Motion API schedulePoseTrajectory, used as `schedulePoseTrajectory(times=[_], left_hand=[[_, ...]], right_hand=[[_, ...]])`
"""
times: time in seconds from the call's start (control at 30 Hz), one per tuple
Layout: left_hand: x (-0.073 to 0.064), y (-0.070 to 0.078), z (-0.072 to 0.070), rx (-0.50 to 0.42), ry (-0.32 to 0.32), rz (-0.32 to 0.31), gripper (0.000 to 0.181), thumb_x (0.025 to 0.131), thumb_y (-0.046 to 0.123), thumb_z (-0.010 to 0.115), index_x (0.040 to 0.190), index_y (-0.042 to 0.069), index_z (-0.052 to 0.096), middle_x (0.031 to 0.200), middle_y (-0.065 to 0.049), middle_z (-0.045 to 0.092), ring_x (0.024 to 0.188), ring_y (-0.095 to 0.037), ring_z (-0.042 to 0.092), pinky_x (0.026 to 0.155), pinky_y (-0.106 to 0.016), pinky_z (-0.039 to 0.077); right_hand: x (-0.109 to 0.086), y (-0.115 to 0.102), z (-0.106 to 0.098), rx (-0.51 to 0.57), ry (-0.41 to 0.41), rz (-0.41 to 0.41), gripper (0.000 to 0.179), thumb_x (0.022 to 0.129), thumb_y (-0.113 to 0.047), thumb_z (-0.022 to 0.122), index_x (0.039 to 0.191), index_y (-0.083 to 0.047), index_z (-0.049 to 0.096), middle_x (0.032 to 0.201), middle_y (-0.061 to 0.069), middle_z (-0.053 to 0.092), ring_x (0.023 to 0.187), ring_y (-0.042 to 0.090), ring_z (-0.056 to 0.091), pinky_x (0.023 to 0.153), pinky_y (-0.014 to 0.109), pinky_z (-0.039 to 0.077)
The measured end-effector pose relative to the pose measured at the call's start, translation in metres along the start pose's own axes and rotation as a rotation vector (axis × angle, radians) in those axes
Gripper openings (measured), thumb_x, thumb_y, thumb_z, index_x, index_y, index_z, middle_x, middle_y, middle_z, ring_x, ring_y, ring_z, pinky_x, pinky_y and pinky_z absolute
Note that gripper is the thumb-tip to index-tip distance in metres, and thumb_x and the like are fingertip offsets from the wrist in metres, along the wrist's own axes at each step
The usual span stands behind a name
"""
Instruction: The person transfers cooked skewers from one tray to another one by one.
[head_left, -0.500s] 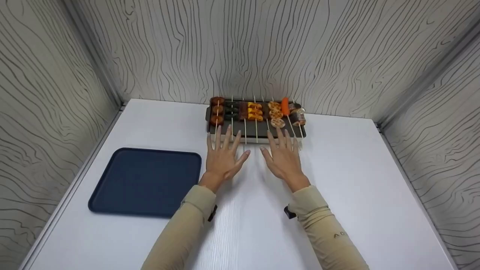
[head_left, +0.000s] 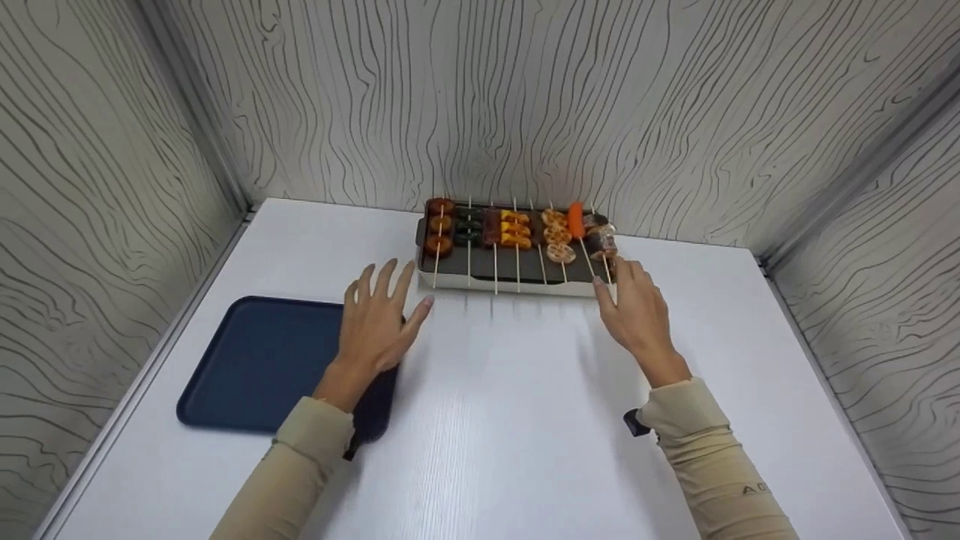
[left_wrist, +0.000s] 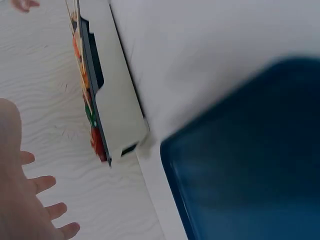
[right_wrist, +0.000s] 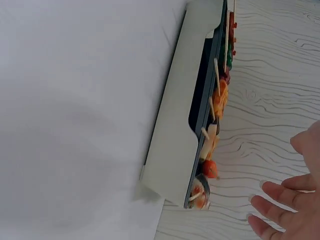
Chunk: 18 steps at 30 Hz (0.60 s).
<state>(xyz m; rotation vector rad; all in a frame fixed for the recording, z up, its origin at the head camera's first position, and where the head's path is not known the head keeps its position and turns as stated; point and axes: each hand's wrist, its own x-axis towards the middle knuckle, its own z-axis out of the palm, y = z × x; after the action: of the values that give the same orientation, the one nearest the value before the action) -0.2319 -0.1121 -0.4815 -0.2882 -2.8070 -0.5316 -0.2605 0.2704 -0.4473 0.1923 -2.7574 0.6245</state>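
A grill (head_left: 487, 283) with a dark plate and pale sides stands at the back of the table, with several food skewers (head_left: 516, 229) side by side on it. An orange sausage skewer (head_left: 576, 220) lies toward its right end. My left hand (head_left: 375, 322) hovers with spread fingers over the right part of the dark blue tray (head_left: 262, 360), holding nothing. Near the grill's front right corner is my right hand (head_left: 637, 306). Its fingers (right_wrist: 272, 200) are loosely bent in the right wrist view, apart from the skewers, with nothing in them.
The white table (head_left: 510, 420) is bounded by wood-patterned panels (head_left: 480, 97) at the back and both sides. The grill stands close to the back panel. The blue tray lies at the left, in front of the grill's level.
Both hands have moved apart from the grill's front middle: the left one leftward over the tray, the right one rightward to the grill's right corner. The grill and tray stay in place.
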Motion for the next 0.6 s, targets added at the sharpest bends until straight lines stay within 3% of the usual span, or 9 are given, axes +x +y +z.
schedulePoseTrajectory(times=[0.17, 0.37, 0.6], left_hand=[[-0.01, -0.036, -0.019, 0.008, 0.006, -0.053, 0.071, 0.106, 0.057, 0.041, 0.16, 0.012, 0.035, 0.158, -0.02, 0.04, 0.145, -0.046, 0.032, 0.114, -0.065, 0.027], [-0.031, -0.096, -0.04, 0.032, 0.039, -0.129, 0.064, 0.105, 0.037, 0.054, 0.157, 0.004, 0.037, 0.153, -0.027, 0.042, 0.136, -0.053, 0.039, 0.103, -0.072, 0.035], [-0.061, -0.162, -0.056, 0.058, -0.051, -0.276, 0.067, 0.103, 0.027, 0.055, 0.155, -0.006, 0.031, 0.149, -0.037, 0.036, 0.128, -0.064, 0.036, 0.097, -0.078, 0.032]], right_hand=[[0.013, 0.027, -0.005, 0.023, -0.052, 0.06, 0.047, 0.105, -0.019, 0.055, 0.14, 0.011, 0.051, 0.128, 0.027, 0.058, 0.111, 0.043, 0.06, 0.087, 0.058, 0.051], [0.034, 0.048, 0.0, 0.082, -0.106, 0.104, 0.035, 0.101, -0.012, 0.059, 0.124, 0.015, 0.062, 0.108, 0.03, 0.067, 0.093, 0.04, 0.066, 0.077, 0.051, 0.054], [0.051, 0.063, 0.013, 0.122, -0.205, 0.196, 0.036, 0.101, -0.015, 0.06, 0.122, 0.015, 0.062, 0.11, 0.032, 0.068, 0.097, 0.04, 0.067, 0.08, 0.048, 0.055]])
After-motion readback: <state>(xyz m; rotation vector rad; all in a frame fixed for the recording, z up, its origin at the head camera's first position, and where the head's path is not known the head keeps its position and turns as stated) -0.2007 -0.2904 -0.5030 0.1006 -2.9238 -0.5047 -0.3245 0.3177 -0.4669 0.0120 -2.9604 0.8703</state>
